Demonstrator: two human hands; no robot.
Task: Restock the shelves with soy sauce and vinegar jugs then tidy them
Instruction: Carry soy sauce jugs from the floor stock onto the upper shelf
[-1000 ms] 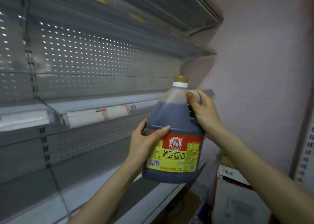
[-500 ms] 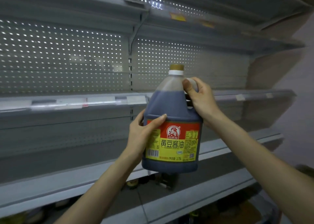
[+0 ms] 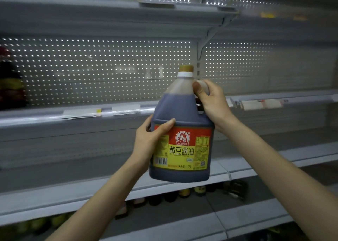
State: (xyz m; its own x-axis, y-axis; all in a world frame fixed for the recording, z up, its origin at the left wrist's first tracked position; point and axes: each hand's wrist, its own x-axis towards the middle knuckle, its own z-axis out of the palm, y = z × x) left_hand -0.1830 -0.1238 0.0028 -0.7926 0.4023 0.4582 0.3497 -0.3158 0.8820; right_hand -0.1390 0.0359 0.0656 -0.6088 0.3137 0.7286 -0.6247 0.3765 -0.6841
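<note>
I hold a dark soy sauce jug (image 3: pixel 182 112) upright in the air in front of grey metal shelves. It has a gold cap, a white collar and a red and yellow label facing me. My right hand (image 3: pixel 210 101) grips the handle near the neck. My left hand (image 3: pixel 151 140) wraps round the jug's left side, thumb across the front edge of the label. The middle shelf (image 3: pixel 54 118) runs behind the jug at about its shoulder height.
A blurred dark jug with a red and yellow label (image 3: pixel 9 83) stands on the middle shelf at the far left. Small bottles (image 3: pixel 182 193) sit in a row on a low shelf under the jug. Perforated back panels (image 3: pixel 102 70) and price strips line the shelves.
The view has swung left along the shelving, away from the pink wall and boxes. The jug stays upright in the same two-handed hold.
</note>
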